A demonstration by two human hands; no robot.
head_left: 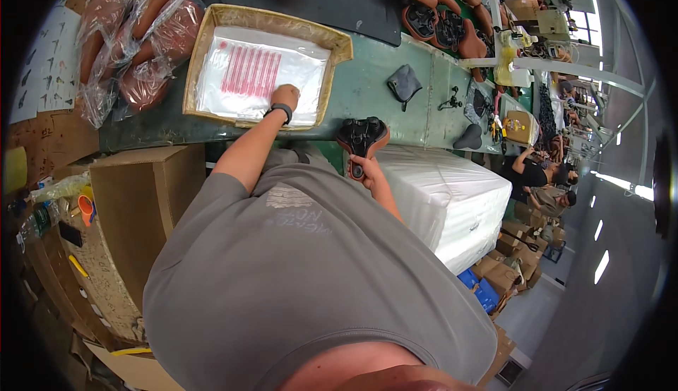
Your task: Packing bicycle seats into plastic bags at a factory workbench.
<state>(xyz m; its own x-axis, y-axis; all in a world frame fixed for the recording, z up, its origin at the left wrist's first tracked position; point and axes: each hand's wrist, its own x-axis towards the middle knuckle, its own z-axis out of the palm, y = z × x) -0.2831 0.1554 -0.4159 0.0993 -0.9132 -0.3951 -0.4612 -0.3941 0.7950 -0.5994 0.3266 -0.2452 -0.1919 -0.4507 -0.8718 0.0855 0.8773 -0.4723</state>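
Observation:
My right hand (366, 169) grips a brown and black bicycle saddle (364, 135) by its narrow nose, in front of the bench edge. The saddle's dark underside faces up. On the left, my left hand (286, 96) rests on a stack of clear plastic bags (248, 70) with red printing. Its fingers are curled down against the bags, and what lies between them is hidden. The stack sits in a shallow cardboard tray (339, 56) on the green bench. A dark band circles my left wrist.
Plastic-wrapped brown saddles (152, 45) crowd the bench's left end. More saddles (448, 27) lie at the back right. A grey pouch (404, 84) is on the green bench (367, 73). Below stand an open carton (145, 193) and a white-wrapped stack (445, 197). Other people work far right.

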